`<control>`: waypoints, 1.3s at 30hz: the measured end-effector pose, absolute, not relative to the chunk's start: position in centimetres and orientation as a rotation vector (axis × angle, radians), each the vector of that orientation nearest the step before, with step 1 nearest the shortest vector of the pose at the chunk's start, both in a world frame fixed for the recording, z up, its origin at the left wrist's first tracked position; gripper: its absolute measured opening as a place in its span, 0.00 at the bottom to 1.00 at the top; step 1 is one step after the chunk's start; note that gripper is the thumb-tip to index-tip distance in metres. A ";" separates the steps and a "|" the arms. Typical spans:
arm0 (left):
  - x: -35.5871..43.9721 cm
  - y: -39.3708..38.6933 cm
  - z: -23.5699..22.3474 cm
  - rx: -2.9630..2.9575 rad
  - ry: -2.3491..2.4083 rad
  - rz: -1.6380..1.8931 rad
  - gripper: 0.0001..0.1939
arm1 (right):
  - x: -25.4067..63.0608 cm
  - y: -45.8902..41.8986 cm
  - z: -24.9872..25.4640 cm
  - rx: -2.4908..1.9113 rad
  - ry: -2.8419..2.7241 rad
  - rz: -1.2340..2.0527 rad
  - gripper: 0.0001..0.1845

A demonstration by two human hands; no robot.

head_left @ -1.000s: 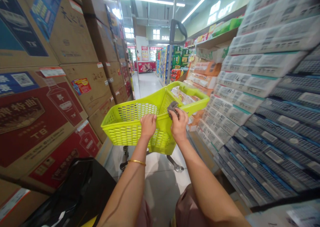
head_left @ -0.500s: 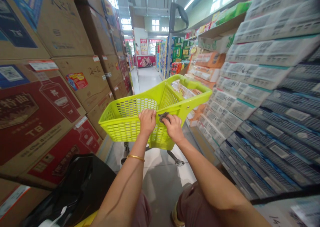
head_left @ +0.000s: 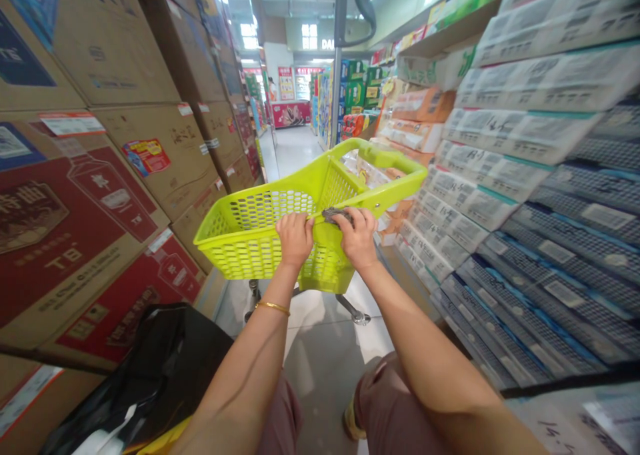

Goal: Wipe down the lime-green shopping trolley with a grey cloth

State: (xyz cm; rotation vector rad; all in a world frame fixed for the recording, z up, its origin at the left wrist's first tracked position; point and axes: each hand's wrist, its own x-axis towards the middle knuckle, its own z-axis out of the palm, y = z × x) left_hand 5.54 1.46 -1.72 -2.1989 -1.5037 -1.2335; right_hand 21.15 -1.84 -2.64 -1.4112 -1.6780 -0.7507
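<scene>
A lime-green shopping cart (head_left: 250,251) with a perforated plastic basket stands sideways in front of me. My left hand (head_left: 295,239) is closed over its near rim, fingers hooked across the top edge. Just right of it, my right hand (head_left: 359,238) is closed around a crumpled dark grey cloth (head_left: 337,215). That cloth lies pressed on the rim, close to the cart's handle (head_left: 400,181). Part of the cloth is hidden beneath my fingers.
Stacked cartons (head_left: 135,61) line the left side. Packs of paper goods (head_left: 530,135) rise on the right. A black bag (head_left: 150,355) sits at lower left. Behind the cart stands a pole with a grey loop handle (head_left: 355,15). The tiled aisle (head_left: 295,145) runs ahead.
My right hand has moved up and right with the cloth, from the basket's side to its rim. My left hand keeps its grip, while the cart appears slightly higher in view.
</scene>
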 end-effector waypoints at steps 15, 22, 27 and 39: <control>3.1 1.3 -2.7 -2.343 -1.284 -1.045 0.24 | 21.4 -2.8 -5.5 -1.333 -2.017 -0.636 0.17; 2.0 0.6 -4.5 -2.339 -1.221 -1.022 0.24 | 20.7 -1.9 -3.9 -1.383 -1.760 -0.672 0.18; 1.0 0.2 -5.6 -2.340 -1.171 -0.952 0.22 | 19.8 -2.6 -6.6 -1.320 -2.104 -0.604 0.17; -0.5 -1.0 -6.1 -2.311 -1.355 -0.800 0.15 | 20.4 -2.6 -4.9 -1.318 -1.901 -0.679 0.18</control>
